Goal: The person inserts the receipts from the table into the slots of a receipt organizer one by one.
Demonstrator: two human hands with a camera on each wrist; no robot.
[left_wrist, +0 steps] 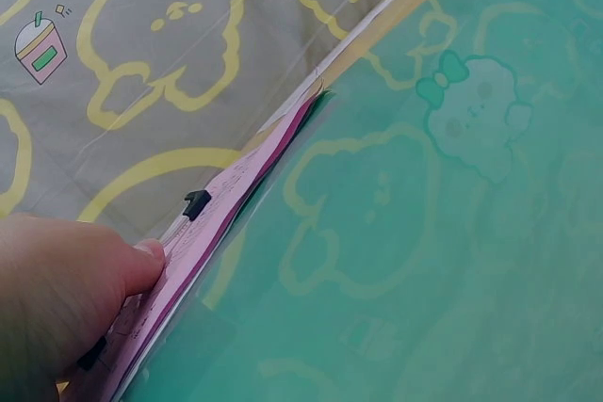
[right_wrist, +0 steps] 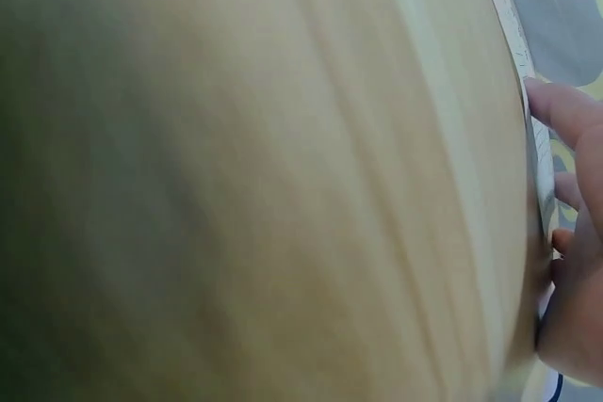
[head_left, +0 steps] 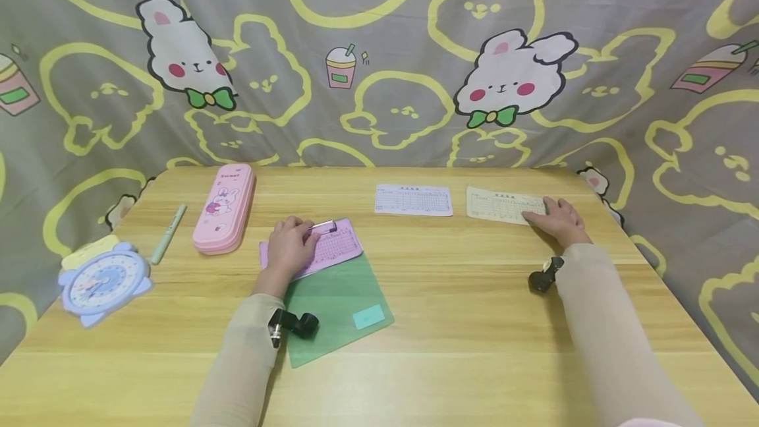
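Note:
My left hand point(head_left: 288, 250) grips the top of a translucent green clipboard point(head_left: 338, 305), its thumb on the metal clip point(head_left: 323, 226) with black ends. A pink printed slip point(head_left: 338, 249) lies across the board's top under the clip, with a white layer below it. In the left wrist view the thumb presses beside the clip, over the pink slip point(left_wrist: 236, 185); the other fingers are hidden. At the back right, my right hand point(head_left: 560, 221) holds the right end of a pale yellow printed slip point(head_left: 498, 204), thumb at its near edge. The right wrist view shows this slip point(right_wrist: 513, 30) edge-on.
A white printed slip point(head_left: 413, 201) lies left of the yellow one. On the left are a pink pencil case point(head_left: 224, 209), a pale green pen point(head_left: 168, 234), a blue clock-shaped item point(head_left: 105, 283) and a yellow pad point(head_left: 89, 252). A patterned curtain point(head_left: 385, 38) hangs behind the wooden table point(head_left: 450, 321).

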